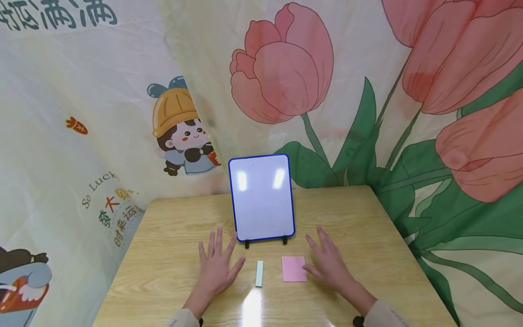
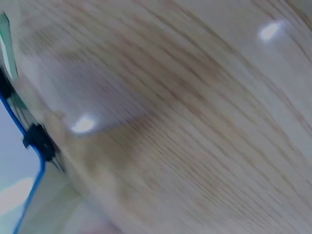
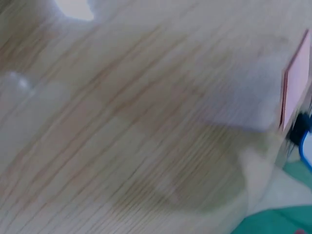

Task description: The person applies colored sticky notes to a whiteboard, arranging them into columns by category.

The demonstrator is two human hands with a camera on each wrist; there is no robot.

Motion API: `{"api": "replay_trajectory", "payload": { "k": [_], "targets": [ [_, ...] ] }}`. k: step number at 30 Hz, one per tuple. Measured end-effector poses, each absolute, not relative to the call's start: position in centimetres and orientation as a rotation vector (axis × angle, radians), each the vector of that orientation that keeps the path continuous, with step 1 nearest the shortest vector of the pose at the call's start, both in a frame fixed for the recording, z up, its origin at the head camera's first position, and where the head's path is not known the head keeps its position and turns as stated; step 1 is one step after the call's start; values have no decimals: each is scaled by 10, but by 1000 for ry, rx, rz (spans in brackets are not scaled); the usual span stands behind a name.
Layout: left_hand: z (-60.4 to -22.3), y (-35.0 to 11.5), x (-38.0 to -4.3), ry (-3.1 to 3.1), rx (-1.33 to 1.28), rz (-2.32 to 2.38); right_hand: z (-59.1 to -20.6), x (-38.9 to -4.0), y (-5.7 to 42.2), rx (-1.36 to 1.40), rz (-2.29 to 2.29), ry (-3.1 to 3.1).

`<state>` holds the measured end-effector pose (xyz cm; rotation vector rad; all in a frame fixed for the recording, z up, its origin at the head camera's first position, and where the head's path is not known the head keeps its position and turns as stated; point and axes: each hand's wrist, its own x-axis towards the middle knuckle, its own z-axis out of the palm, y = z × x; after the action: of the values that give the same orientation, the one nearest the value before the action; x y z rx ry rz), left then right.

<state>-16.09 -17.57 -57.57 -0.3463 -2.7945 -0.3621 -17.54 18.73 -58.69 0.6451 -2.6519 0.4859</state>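
Note:
My left hand (image 1: pixel 216 268), fingers spread, is over the table to the left of a narrow pale green strip (image 1: pixel 259 274). To the right, my right hand (image 1: pixel 330 268) also has its fingers spread, its thumb tip right at the edge of a pink square sticky note pad (image 1: pixel 293 269). Behind them a small whiteboard (image 1: pixel 263 200) with a blue frame leans back on two black feet. The left wrist view catches the green strip (image 2: pixel 8 48) at its edge; the right wrist view shows the pink pad (image 3: pixel 296 80) side-on, with visible thickness. Neither hand holds anything.
The light wood table (image 1: pixel 180 218) ends at a fabric backdrop (image 1: pixel 196 41) printed with tulips and cartoon figures. Lamp glare (image 1: pixel 251 309) shines on the tabletop near the front. A black foot (image 2: pixel 40 141) of the whiteboard appears in the left wrist view.

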Motion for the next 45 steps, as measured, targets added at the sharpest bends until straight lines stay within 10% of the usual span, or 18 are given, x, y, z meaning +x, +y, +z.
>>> {"api": "replay_trajectory", "payload": {
  "k": [45],
  "targets": [
    [-609,-76,-110,-2621,-1441,-58,-603,-180,159,1153,477,-2798]
  ]
}}
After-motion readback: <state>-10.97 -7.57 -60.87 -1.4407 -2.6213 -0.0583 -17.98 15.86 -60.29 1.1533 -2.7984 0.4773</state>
